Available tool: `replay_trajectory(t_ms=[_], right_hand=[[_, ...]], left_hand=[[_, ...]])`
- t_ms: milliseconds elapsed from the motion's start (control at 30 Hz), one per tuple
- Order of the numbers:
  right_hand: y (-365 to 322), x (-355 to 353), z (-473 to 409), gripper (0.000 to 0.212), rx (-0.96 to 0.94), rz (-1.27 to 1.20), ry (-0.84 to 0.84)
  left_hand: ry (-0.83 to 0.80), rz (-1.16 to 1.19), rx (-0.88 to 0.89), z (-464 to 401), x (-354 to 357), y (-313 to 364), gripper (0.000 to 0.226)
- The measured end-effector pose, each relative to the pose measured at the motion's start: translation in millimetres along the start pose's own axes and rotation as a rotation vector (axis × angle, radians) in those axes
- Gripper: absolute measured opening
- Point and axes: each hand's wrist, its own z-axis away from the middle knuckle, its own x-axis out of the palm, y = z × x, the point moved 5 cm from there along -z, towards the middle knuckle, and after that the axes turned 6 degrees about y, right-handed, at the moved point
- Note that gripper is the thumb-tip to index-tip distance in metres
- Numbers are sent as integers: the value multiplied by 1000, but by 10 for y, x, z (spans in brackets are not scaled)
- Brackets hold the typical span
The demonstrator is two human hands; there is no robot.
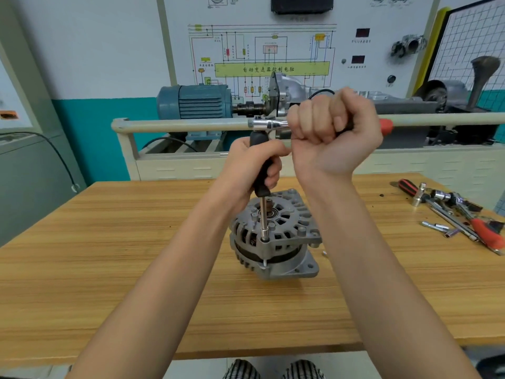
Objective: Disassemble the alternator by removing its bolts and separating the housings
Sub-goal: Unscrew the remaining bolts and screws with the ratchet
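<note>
A grey alternator stands on the wooden table, its vented housing facing up. A black-handled socket driver stands upright on a bolt at the housing's near edge, its steel shaft reaching down to the bolt. My left hand grips the black handle. A ratchet wrench with a red and black grip sits sideways on top of the driver. My right hand is fisted around that grip, with the red end sticking out to the right.
Loose tools lie at the table's right: a red-handled ratchet, sockets, extension bars and a red-black screwdriver. A small bolt lies right of the alternator. Behind the table stands a training rig with a blue motor and a rail.
</note>
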Motion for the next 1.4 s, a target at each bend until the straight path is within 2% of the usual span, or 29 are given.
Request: replay_trajectory(t_ms=[167, 267, 333, 433, 533, 600, 667, 733, 833, 933, 1033, 1167, 1233, 1300, 1400], right_hand=[[134, -331, -207, 39, 321, -337, 299], [169, -364, -223, 38, 326, -355, 352], [122, -286, -172, 38, 240, -286, 292], [48, -119, -23, 45, 28, -93, 97], [-8, 101, 259, 37, -395, 292, -75], [10, 214, 425, 30, -583, 547, -129], [9, 223, 471, 29, -614, 597, -134], [-24, 209, 406, 27, -536, 454, -144], [-17, 172, 191, 34, -275, 167, -125], [-20, 33, 39, 43, -49, 9, -13], [27, -169, -93, 41, 156, -210, 177], [156, -326, -205, 41, 319, -395, 324], [169, -322, -197, 41, 316, -389, 334], [127, -278, -144, 39, 253, -342, 303], [49, -168, -14, 44, 109, -215, 163]], left_hand=[[-243, 151, -76, -27, 138, -8, 35], [-239, 152, -138, -16, 142, -44, 38], [-123, 101, -107, -28, 101, -44, 44], [136, 9, -22, -39, 76, -21, 48], [355, -149, 126, -5, 79, 4, 43], [395, -227, 240, 54, 105, 28, 39], [352, -204, 303, 100, 119, 64, 30], [348, -172, 253, 80, 79, 72, 34], [260, -85, 102, 21, 32, 41, 46], [115, -57, 40, 12, 29, 15, 44], [-59, 10, -8, 6, 52, 2, 40], [-265, 59, -145, 29, 108, -13, 40], [-228, 15, -154, 29, 107, -26, 49], [-115, -41, -116, 22, 91, -20, 52], [80, -89, -72, 15, 72, -9, 52]])
